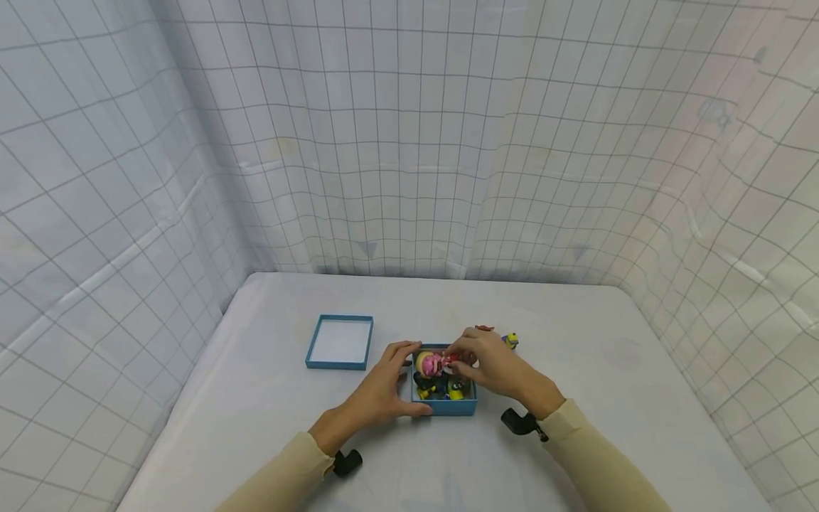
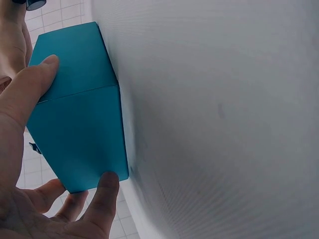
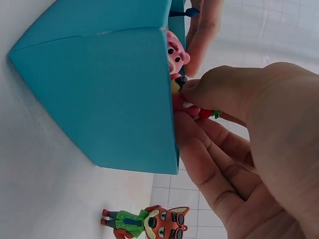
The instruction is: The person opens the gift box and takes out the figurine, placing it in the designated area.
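Note:
A blue box, open at the top, stands on the white table with several small toy figures inside. My left hand holds it, thumb on the front wall and fingers round the far left side; the left wrist view shows the box between thumb and fingers. At the box's opening, my right hand pinches a pink bear figurine between thumb and fingers. A red strawberry with a green top shows by the fingers. The bear's lower part is partly hidden.
Left of the box lies a shallow blue lid with a white inside. Beyond my right hand stand a fox figurine in a green shirt and a yellow-and-blue figurine. White grid-patterned cloth walls the table's back and sides.

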A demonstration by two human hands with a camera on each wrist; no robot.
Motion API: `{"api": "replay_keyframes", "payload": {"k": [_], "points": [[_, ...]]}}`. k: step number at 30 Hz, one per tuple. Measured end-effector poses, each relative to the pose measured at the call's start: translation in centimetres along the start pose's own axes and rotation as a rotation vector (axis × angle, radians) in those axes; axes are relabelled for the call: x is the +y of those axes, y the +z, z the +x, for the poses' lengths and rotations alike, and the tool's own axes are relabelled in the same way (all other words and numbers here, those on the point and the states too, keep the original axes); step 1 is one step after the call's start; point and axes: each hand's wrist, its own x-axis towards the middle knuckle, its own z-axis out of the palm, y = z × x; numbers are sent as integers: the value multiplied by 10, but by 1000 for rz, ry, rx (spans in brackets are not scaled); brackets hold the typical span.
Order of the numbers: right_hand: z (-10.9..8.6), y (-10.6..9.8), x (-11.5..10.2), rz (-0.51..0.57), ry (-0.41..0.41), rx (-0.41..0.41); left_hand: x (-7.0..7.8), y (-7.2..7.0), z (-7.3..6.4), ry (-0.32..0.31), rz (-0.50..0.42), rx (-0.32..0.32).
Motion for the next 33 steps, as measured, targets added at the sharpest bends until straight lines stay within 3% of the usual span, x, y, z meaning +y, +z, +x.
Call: {"api": "replay_keyframes", "payload": {"k": [11, 23, 33], "points": [[-3, -3, 0, 37, 13, 63, 0, 0, 0, -5, 10, 2], [-7, -10, -1, 89, 56, 81, -2, 1, 2, -8, 10, 1], [-11, -20, -2, 112, 31, 135, -2, 2, 1, -15, 27, 3]]}}
